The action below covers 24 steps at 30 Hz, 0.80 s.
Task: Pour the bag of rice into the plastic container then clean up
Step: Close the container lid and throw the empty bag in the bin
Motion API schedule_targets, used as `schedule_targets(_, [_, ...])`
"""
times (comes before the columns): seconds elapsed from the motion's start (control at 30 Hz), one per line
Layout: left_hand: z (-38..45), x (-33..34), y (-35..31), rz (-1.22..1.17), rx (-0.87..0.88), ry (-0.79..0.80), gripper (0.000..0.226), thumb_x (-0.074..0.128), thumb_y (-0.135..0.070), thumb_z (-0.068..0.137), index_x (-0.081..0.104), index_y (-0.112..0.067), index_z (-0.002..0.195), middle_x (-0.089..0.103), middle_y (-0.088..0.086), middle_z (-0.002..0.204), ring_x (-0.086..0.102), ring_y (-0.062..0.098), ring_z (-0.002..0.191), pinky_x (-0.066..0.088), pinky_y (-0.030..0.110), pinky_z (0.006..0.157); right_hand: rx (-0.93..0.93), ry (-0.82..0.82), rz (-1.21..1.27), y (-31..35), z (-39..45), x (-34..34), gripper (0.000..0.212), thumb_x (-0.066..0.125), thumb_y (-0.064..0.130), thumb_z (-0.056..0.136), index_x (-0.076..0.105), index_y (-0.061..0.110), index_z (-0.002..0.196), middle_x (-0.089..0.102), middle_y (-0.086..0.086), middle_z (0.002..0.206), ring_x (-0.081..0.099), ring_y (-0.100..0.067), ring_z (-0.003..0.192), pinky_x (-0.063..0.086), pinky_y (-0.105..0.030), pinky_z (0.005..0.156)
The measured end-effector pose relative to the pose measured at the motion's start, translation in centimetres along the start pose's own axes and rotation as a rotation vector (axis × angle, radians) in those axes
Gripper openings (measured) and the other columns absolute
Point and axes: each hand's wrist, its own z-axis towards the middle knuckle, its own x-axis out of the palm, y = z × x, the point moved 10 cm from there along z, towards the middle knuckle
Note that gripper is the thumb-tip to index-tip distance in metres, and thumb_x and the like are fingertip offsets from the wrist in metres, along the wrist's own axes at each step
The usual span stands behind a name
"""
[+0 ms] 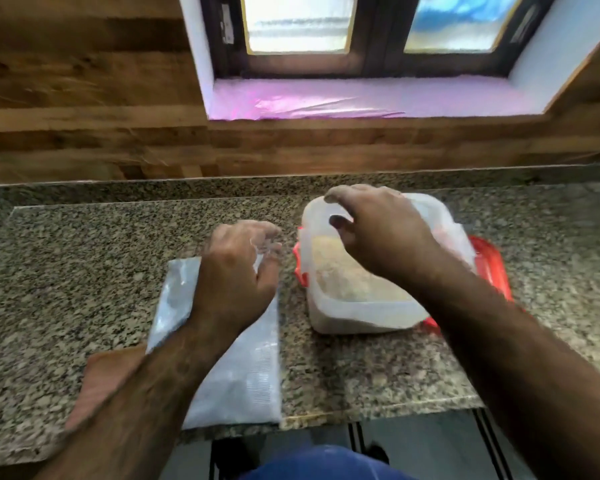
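A clear, flattened plastic bag lies on the granite counter near its front edge. My left hand rests on the bag's far end, with its fingers curled onto the bag's top edge. To the right, the translucent plastic container holds brownish rice and sits tilted on a red lid. My right hand reaches over the container. Its fingers are hooked on the far left rim and its thumb is inside. The far half of the container is hidden by that hand.
A flat brown piece lies under my left forearm at the counter's front left. A wood-patterned wall backs the counter, with a window sill covered in pink plastic. The counter edge runs just behind the bag's near end.
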Motion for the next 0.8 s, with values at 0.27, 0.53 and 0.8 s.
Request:
schedule_targets(0.27, [-1.1, 16.9, -14.3, 0.084, 0.168, 0.339, 0.045, 0.057, -0.057, 0.098, 0.074, -0.018, 0.112, 0.074, 0.003, 0.104, 0.067, 0.032, 0.095, 0.055, 0.047, 0.081, 0.315, 0.029, 0.181, -21.0, -5.9, 5.5, 0.028, 0.061, 0.037, 0.100, 0.073, 0.024, 0.121, 0.076, -0.008, 0.120, 0.069, -0.033, 0.114, 0.054, -0.042, 0.095])
schedule_targets(0.53, [-2.4, 21.6, -13.2, 0.440, -0.025, 0.571, 0.079, 0.018, -0.086, 0.095, 0.070, -0.027, 0.102, 0.066, -0.007, 0.089, 0.065, 0.019, 0.085, 0.057, 0.040, 0.077, 0.434, -0.261, 0.517, -29.0, -15.0, 11.2, 0.026, 0.043, 0.030, 0.114, 0.061, 0.020, 0.129, 0.068, 0.000, 0.115, 0.057, -0.014, 0.108, 0.051, -0.038, 0.091])
schedule_targets(0.8, [-2.2, 21.5, -13.2, 0.471, -0.065, 0.545, 0.085, 0.015, -0.089, 0.092, 0.072, -0.028, 0.102, 0.065, -0.011, 0.084, 0.063, 0.015, 0.081, 0.055, 0.036, 0.073, 0.241, 0.316, -0.057, -29.2, -20.5, 23.8, 0.051, 0.059, 0.058, 0.099, 0.056, 0.021, 0.135, 0.064, 0.001, 0.118, 0.062, -0.022, 0.103, 0.057, -0.045, 0.086])
